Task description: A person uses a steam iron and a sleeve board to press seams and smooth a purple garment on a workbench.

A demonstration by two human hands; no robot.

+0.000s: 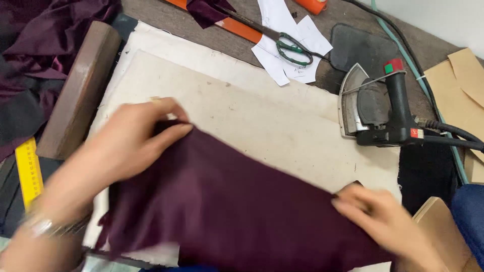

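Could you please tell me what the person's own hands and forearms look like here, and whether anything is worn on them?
Both hands are bare, without gloves. The left hand has a silver metal bracelet at the wrist and no sleeve on the visible forearm. The right hand shows no ring or band; its wrist is cut off by the frame.
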